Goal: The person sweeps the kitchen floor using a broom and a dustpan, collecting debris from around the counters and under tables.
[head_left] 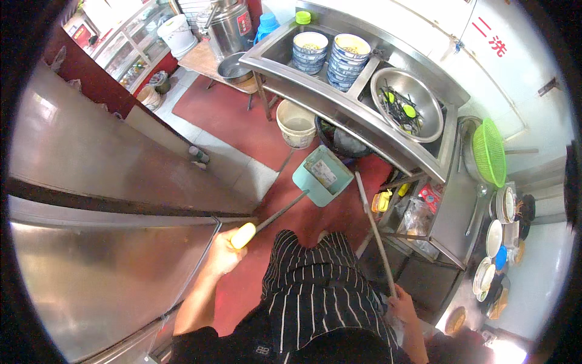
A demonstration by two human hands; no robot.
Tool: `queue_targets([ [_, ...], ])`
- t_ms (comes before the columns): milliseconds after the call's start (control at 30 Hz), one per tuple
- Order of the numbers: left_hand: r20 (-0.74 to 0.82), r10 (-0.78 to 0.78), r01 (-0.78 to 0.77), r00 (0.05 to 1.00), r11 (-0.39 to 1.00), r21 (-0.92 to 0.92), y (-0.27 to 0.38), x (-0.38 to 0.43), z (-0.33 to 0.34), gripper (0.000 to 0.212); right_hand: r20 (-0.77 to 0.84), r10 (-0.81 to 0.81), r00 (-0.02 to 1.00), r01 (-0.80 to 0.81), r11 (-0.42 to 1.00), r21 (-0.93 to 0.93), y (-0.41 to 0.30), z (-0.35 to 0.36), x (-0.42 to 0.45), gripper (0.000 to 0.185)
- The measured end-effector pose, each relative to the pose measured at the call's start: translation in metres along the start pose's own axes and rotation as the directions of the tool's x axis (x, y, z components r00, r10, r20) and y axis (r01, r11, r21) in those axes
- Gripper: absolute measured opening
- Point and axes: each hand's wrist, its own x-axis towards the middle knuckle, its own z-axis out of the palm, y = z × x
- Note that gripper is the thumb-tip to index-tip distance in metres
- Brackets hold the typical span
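My left hand (pixel 227 250) is wrapped around the yellow grip (pixel 243 235) of a long-handled dustpan. Its pale green pan (pixel 323 175) is at the far end of the dark handle, over the red floor, and a label is stuck inside. On the other side of my body, my right hand (pixel 402 304) grips a long pale stick (pixel 375 232). This stick slants away from me to a point just right of the pan. No broom or mop head can be made out at its far end.
A steel double sink (pixel 318 98) holds stacked blue-and-white bowls (pixel 348 59) and a steel basin (pixel 407 104) of dark chopsticks. A white bucket (pixel 295 125) and a black tub (pixel 343 139) stand beneath. Steel cabinets (pixel 113 268) border the left; a shelved steel table (pixel 454 223) borders the right.
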Motion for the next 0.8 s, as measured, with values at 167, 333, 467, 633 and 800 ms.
queue_targets([
  [167, 0.021, 0.024, -0.018, 0.999, 0.972, -0.233, -0.001, 0.000, -0.012, 0.022, -0.008, 0.016, 1.000, -0.017, 0.997, -0.082, 0.094, -0.002, 0.065, 0.051],
  [333, -0.020, 0.083, -0.083, 0.996, 0.884, -0.460, -0.045, 0.026, 0.005, 0.027, 0.068, 0.178, 0.982, -0.176, 0.984, -0.027, 0.152, -0.008, 0.100, 0.053],
  [467, 0.042, -0.014, 0.038, 0.999, 0.745, -0.666, -0.078, 0.044, 0.030, 0.028, 0.209, 0.182, 0.961, -0.170, 0.983, -0.075, 0.098, 0.006, 0.064, 0.043],
  [633, 0.047, 0.021, 0.014, 0.999, 0.766, -0.643, -0.074, 0.063, 0.049, 0.027, 0.316, -0.156, 0.936, 0.218, 0.960, -0.173, 0.082, -0.005, 0.050, 0.039],
  [800, 0.026, -0.043, 0.048, 0.999, 0.642, -0.765, -0.099, 0.064, 0.054, 0.023, 0.247, -0.046, 0.968, 0.082, 0.987, -0.138, 0.080, -0.002, 0.061, 0.043],
])
